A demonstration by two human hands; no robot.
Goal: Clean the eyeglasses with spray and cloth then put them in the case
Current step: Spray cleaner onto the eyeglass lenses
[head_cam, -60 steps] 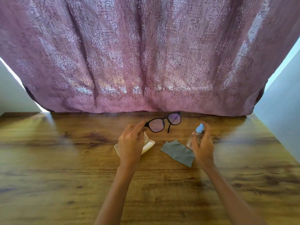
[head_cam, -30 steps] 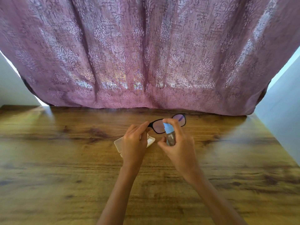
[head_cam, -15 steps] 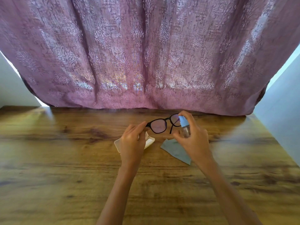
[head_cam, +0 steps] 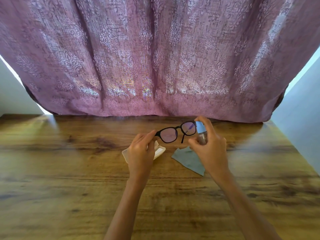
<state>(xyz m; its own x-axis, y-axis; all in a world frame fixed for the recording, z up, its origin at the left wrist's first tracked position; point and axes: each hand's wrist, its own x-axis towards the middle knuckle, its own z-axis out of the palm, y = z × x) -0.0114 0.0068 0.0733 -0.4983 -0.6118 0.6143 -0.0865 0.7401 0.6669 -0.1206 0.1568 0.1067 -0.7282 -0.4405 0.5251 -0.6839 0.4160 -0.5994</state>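
Black-framed eyeglasses [head_cam: 176, 133] are held up above the wooden table [head_cam: 69, 170], gripped at their left end by my left hand [head_cam: 141, 153]. My right hand [head_cam: 210, 149] holds a small clear spray bottle [head_cam: 201, 134] with a light blue top, right beside the right lens, index finger on top of the nozzle. A grey-blue cloth [head_cam: 189, 160] lies flat on the table under my right hand. A white open case [head_cam: 158, 151] lies under my left hand, mostly hidden by it.
A mauve patterned curtain [head_cam: 155, 58] hangs along the table's far edge. Pale walls [head_cam: 301, 135] stand at both sides, the right one close to the table's right edge.
My right hand brought the spray bottle in from the right to the left lens, then shifted it right to the right lens. My left hand has kept the glasses raised.
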